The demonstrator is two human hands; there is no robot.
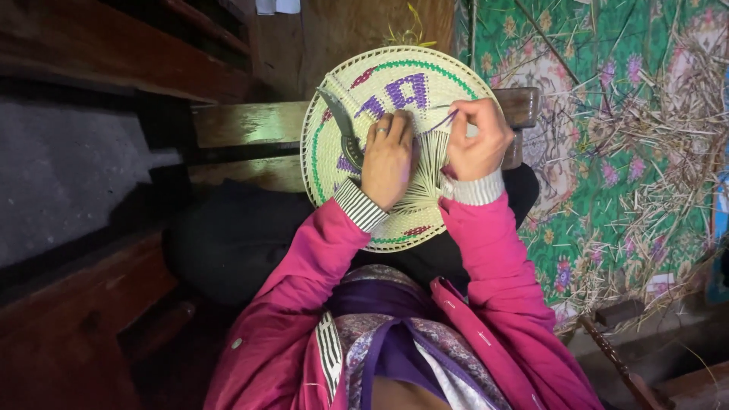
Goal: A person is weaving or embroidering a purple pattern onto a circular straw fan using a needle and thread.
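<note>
A round woven straw tray (395, 83) rests on my lap, pale with green rim lines and purple letters. My left hand (387, 156) presses flat on its middle, a ring on one finger. A small dark knife (342, 125) lies on the weave just left of that hand. My right hand (478, 137) pinches a thin purple strand (444, 121) at the tray's right side. Loose pale straw spokes (429, 171) fan out between my two hands.
A wooden bench (243, 125) runs under the tray, with dark wooden beams to the left. A green flowered cloth (623, 114) on the right is strewn with loose straw (683, 99). Pink jacket sleeves fill the lower middle.
</note>
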